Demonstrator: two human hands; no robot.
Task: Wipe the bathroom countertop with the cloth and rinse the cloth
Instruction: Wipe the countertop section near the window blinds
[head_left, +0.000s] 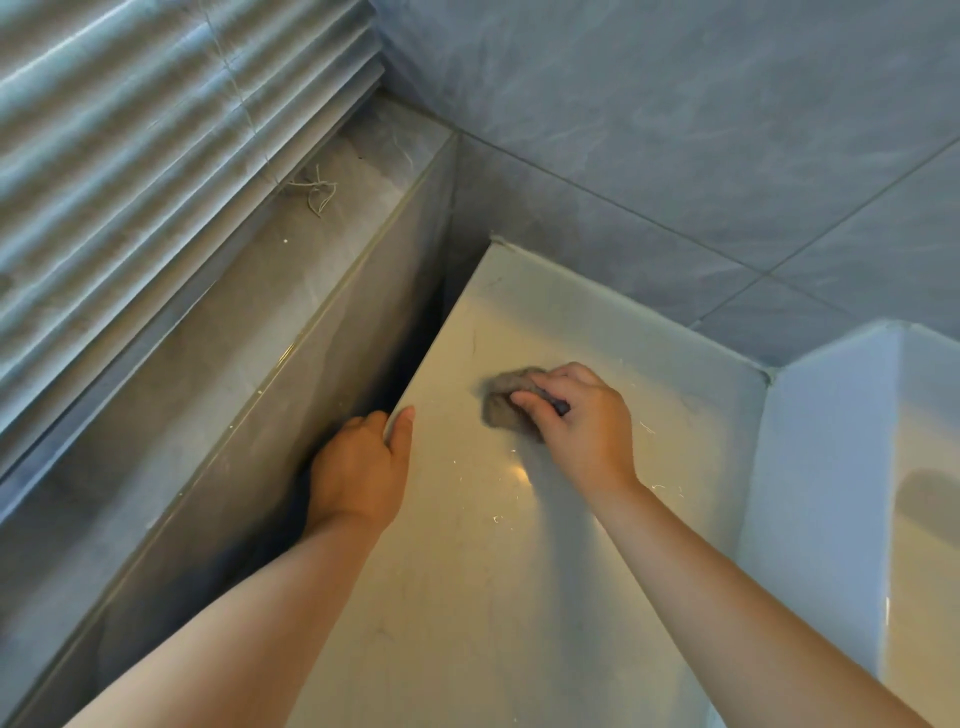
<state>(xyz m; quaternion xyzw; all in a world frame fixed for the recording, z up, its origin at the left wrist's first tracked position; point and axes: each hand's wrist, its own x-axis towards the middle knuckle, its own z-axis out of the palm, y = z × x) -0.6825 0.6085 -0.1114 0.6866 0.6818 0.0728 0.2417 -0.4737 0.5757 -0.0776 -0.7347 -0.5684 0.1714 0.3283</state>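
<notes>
grey tiled wall (675, 130) and slatted blind (156, 130) bound a pale countertop (467, 571), with a white basin (831, 467) at its right. left hand (358, 473) grips the countertop's left edge, thumb on top, fingers curled over the side. right hand (582, 421) curls round a grey cloth (501, 400), pressing it onto the countertop toward the back corner.
</notes>
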